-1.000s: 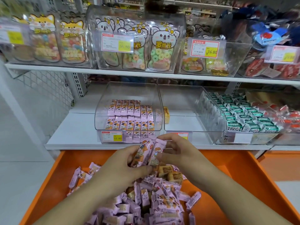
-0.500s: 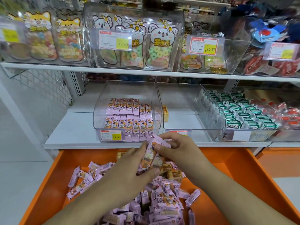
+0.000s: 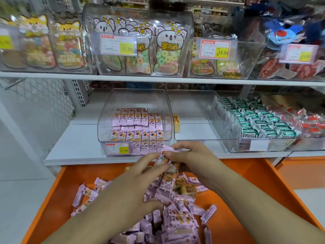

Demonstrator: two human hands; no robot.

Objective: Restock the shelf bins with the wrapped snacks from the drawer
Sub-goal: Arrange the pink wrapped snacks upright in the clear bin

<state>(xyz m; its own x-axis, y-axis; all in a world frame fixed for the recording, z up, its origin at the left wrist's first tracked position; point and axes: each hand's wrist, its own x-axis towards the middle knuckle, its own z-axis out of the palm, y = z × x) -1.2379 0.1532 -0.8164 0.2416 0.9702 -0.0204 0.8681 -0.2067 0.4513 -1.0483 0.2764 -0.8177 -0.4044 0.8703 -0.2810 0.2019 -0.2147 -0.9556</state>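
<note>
Pink wrapped snacks lie in a loose heap in the open orange drawer. Above the heap, my left hand and my right hand together hold a small bundle of pink snack bars, upright, pinched between fingers and thumbs. Directly behind, on the lower shelf, a clear bin holds neat rows of the same pink snacks. The clear bin to its right holds only one yellowish snack at its left wall.
Further right, bins hold green-wrapped snacks and red-wrapped ones. The upper shelf carries clear bins of candy bags with price tags. A white wire grid stands at the left. Orange drawer walls rise on both sides.
The bundle in my hands has sunk lower, towards the heap, and the bars have been drawn together and stand more upright. My view has shifted slightly downward.
</note>
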